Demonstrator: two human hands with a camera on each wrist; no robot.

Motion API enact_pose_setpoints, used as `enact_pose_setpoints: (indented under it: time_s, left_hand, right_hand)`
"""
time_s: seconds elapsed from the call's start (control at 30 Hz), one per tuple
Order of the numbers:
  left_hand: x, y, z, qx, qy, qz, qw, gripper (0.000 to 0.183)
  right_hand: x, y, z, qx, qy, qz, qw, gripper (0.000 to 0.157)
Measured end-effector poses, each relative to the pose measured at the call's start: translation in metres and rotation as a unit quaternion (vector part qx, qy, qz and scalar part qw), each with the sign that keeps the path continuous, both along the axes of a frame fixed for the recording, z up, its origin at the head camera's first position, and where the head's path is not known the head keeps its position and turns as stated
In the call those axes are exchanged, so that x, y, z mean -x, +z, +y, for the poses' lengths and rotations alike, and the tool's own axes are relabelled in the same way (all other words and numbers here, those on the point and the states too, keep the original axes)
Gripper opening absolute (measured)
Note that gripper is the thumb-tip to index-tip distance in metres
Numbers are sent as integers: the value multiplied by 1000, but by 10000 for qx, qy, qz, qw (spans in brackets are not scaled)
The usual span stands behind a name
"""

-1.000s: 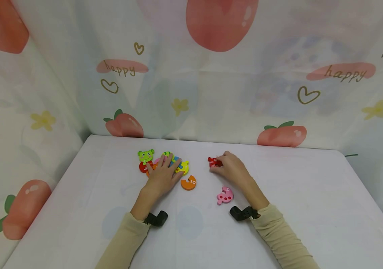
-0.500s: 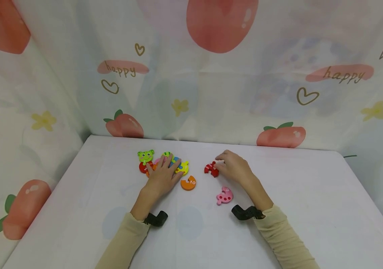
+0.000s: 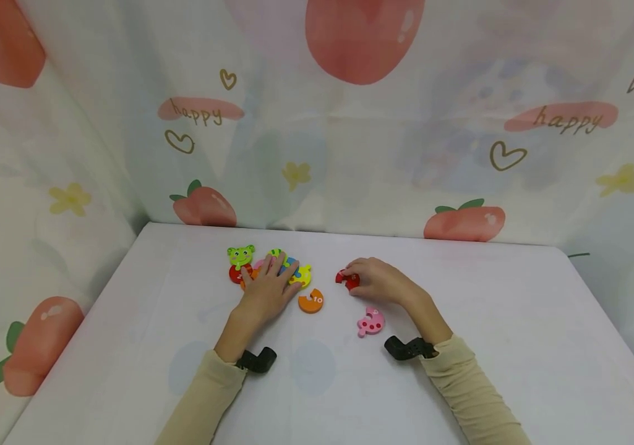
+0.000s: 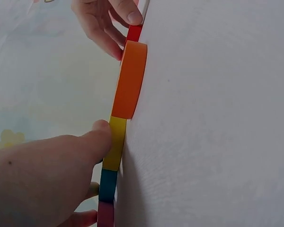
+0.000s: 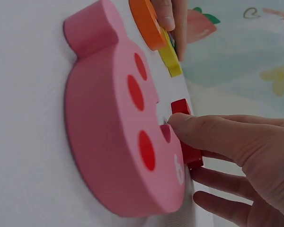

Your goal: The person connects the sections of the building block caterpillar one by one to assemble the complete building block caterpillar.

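Observation:
In the head view my left hand (image 3: 265, 290) rests with spread, straight fingers over joined puzzle pieces; its palm and fingers hide part of them. A green animal-head piece (image 3: 240, 255) and a red piece below it (image 3: 237, 274) show left of the fingers, a yellow piece (image 3: 301, 276) to their right. My right hand (image 3: 380, 281) pinches a small red puzzle piece (image 3: 352, 281) between thumb and fingers, low over the tabletop. In the right wrist view the thumb lies on that red piece (image 5: 191, 152), fingers behind it.
Loose on the white table (image 3: 317, 395) lie an orange piece marked 10 (image 3: 310, 303), close to the yellow one, and a pink spotted piece (image 3: 371, 322) marked 6, nearer the right wrist. A patterned curtain (image 3: 350, 161) stands behind the table.
The red piece has come left and slightly nearer, and its angle has turned. My right hand loosened its fingers on it, then closed them round it again. The left hand stays put.

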State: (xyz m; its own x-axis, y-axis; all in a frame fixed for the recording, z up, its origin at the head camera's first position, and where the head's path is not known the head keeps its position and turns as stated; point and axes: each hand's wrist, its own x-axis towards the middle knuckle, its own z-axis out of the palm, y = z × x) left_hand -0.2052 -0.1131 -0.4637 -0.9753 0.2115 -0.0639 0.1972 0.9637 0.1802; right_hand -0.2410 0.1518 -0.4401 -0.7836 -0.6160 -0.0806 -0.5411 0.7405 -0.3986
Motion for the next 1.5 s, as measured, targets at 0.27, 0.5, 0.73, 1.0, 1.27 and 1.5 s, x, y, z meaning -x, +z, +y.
enact_pose_setpoints:
  time_s: [0.27, 0.5, 0.73, 1.0, 1.27, 1.5]
  left_hand:
    - [1, -1, -1, 112, 29, -41, 9999, 58]
    - [-1, -3, -1, 80, 107, -166, 9998, 58]
    - [-4, -4, -2, 53, 118, -203, 9997, 58]
    - [-2, -4, -1, 55, 54, -120, 9999, 59]
    - [0, -2, 0, 83, -10, 7, 10000, 59]
    - [1, -2, -1, 73, -51, 30, 10000, 60]
  right_hand:
    - [-2, -3, -5, 376, -108, 1, 9992, 41]
    - [-9, -7, -18, 778, -340, -75, 9964, 43]
    - [-8, -14, -43, 1080, -732, 232, 9912, 42]
    - [1, -13, -72, 659, -800, 414, 9938, 42]
    - [3, -7, -81, 418, -864, 607, 9935, 41]
    - [6, -4, -82, 280, -552, 650, 9960, 42]
